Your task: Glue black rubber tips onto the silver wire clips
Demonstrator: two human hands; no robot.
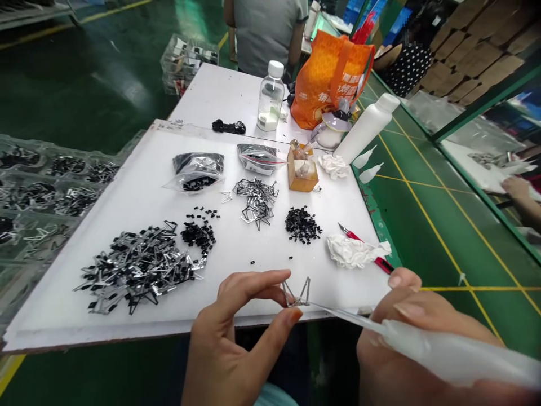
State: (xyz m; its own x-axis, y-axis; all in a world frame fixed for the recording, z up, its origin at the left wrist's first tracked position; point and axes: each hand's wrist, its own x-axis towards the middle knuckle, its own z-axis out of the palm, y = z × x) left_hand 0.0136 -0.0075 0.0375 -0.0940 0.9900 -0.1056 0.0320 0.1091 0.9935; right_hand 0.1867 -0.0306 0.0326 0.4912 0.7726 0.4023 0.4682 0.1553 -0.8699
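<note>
Translucent white squeeze bottle [448,355] fills the bottom right of my view, clamped in my right grip [416,338]. Its long tapering nozzle [342,316] runs left until its tip reaches a small bent silver metal clip [296,302]. My left grip [239,332] is closed on that clip, pinching it just above the front edge of a smooth white plastic board [127,169] on the counter. Beyond the grips, a heap of shiny angular metal clips with black pieces [135,268] sprawls to the left. A smaller tangle of bare silver clips [256,200] lies ahead, beside a mound of tiny black plastic blocks [302,224]. Crumpled white tissue [355,251] half covers a red craft knife [382,265] near my right grip. Two clear plastic bags [196,172] lie farther up the board.
</note>
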